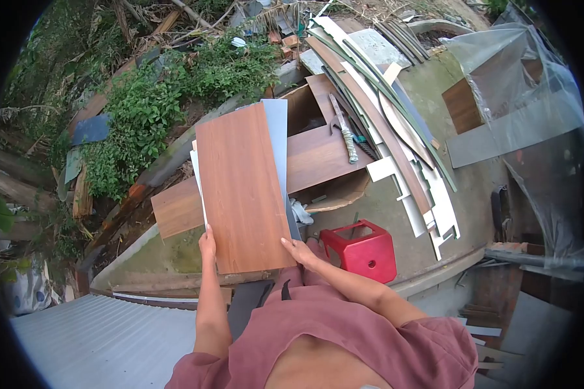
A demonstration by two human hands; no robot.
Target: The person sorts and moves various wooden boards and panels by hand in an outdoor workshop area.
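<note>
Outdoor yard. Left hand point(207, 244) and right hand point(298, 250) each grip closed on the near edge of the wood-grain panels point(243, 188), held above the mossy concrete slab point(386, 211). Red stool point(363, 249) at the slab's near edge, offcut boards point(383, 117) at the far edge, weeds point(143, 110) beyond the left edge.

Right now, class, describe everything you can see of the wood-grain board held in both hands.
The board is a tall, flat rectangle with a reddish-brown wood-grain face, like laminate, unbroken. It faces the camera, leaning slightly left. The left hand grips its lower left edge, the right hand its lower right corner. A grey sheet shows behind its right edge, white sheets behind its left.
</note>
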